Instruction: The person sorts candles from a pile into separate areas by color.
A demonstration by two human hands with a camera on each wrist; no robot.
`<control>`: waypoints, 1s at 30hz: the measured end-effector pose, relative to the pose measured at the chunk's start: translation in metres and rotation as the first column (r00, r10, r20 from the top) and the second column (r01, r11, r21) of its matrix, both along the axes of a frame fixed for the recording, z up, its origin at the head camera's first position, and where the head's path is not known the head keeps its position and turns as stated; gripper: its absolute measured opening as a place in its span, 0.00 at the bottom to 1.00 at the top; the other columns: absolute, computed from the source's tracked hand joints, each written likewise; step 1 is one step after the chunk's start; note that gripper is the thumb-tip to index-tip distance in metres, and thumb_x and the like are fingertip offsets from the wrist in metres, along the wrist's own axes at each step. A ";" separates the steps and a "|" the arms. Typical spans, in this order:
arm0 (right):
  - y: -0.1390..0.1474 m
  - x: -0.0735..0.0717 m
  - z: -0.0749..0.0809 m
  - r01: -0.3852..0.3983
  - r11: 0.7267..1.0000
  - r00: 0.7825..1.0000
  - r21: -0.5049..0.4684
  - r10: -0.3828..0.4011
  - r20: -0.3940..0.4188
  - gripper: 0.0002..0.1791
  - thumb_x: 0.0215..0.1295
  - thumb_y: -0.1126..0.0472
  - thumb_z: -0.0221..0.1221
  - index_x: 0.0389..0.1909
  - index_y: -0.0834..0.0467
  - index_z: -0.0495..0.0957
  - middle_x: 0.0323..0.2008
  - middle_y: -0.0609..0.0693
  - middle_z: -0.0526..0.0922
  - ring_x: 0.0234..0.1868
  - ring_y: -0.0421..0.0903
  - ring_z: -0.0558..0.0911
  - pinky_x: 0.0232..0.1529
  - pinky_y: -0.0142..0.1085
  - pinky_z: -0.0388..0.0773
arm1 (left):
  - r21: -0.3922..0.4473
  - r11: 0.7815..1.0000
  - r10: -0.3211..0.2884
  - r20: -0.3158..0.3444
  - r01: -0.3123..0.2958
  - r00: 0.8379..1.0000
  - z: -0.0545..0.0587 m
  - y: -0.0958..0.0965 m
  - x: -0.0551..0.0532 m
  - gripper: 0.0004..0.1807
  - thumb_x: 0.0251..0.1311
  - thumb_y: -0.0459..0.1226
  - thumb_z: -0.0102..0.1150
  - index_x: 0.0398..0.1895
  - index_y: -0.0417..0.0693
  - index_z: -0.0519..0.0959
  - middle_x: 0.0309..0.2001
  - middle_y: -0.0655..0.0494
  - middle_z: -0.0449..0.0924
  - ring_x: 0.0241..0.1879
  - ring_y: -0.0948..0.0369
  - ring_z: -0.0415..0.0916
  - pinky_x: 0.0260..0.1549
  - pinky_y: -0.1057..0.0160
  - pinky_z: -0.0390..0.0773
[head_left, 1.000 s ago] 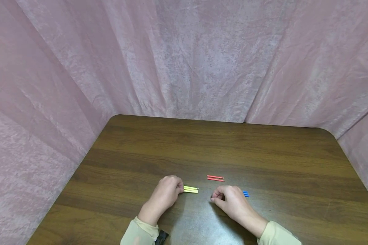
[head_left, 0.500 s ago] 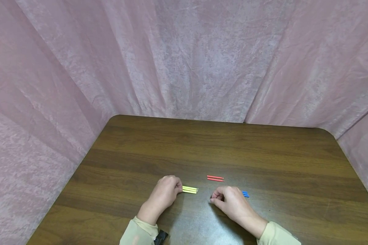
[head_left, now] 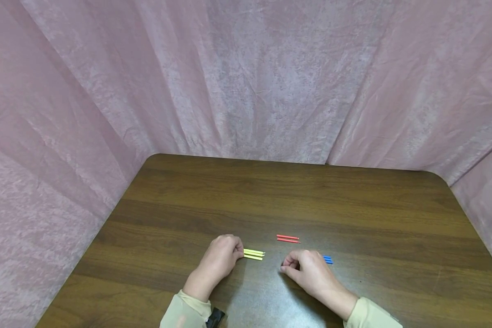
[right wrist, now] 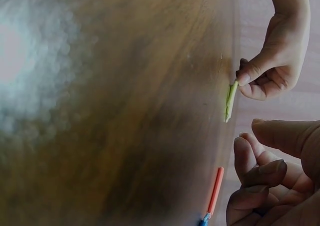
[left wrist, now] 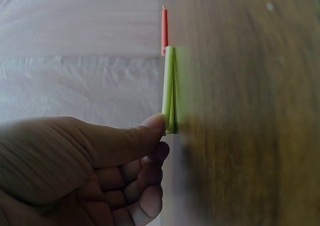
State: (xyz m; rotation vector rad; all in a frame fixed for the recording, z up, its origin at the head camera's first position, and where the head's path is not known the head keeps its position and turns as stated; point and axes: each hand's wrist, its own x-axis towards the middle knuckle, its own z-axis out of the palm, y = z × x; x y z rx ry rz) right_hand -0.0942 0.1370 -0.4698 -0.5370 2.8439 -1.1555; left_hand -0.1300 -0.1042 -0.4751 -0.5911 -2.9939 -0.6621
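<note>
My left hand (head_left: 223,255) pinches the near-left end of the yellow candles (head_left: 254,254) with thumb and fingertips. Several of these thin candles lie side by side on the table; their left ends are hidden by my fingers in the head view. In the left wrist view the thumb (left wrist: 150,126) sits against the end of the yellow candles (left wrist: 170,85). My right hand (head_left: 309,269) hovers low with fingers loosely curled and holds nothing. Just beyond it two red candles (head_left: 288,239) lie parallel. Blue candles (head_left: 328,259) lie partly hidden behind the right hand.
The brown wooden table (head_left: 188,196) has a pink curtain (head_left: 270,91) along its back and sides. A small black object (head_left: 215,317) shows beside the left sleeve at the front edge of view.
My left hand has drawn slightly left, and the nearest yellow candle has slid a little left with it. The right hand has barely moved; the red and blue candles lie as before.
</note>
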 end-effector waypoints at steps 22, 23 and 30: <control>0.005 0.001 0.001 0.061 0.998 0.998 -0.009 -0.061 -0.005 0.08 0.53 0.61 0.69 0.23 0.46 0.80 0.20 0.32 0.74 0.24 0.29 0.71 0.30 0.30 0.70 | 0.035 0.999 0.043 -0.080 -0.040 0.996 0.005 0.005 0.002 0.08 0.50 0.33 0.71 0.21 0.50 0.79 0.22 0.63 0.71 0.27 0.63 0.70 0.27 0.63 0.71; 0.005 0.001 0.000 0.069 0.998 0.998 -0.004 -0.069 -0.009 0.08 0.53 0.61 0.69 0.23 0.46 0.80 0.21 0.31 0.74 0.24 0.30 0.71 0.30 0.31 0.70 | 0.038 0.998 0.043 -0.085 -0.040 0.995 0.005 0.006 0.002 0.08 0.50 0.33 0.71 0.22 0.50 0.79 0.22 0.63 0.72 0.27 0.63 0.70 0.28 0.63 0.71; 0.008 0.002 -0.002 0.118 0.993 0.993 0.022 -0.117 -0.034 0.07 0.53 0.61 0.70 0.25 0.46 0.81 0.23 0.32 0.75 0.26 0.30 0.73 0.33 0.32 0.71 | 0.046 0.999 0.021 -0.147 -0.015 0.989 0.005 0.012 0.004 0.08 0.50 0.35 0.72 0.22 0.51 0.79 0.22 0.64 0.72 0.28 0.63 0.71 0.27 0.63 0.72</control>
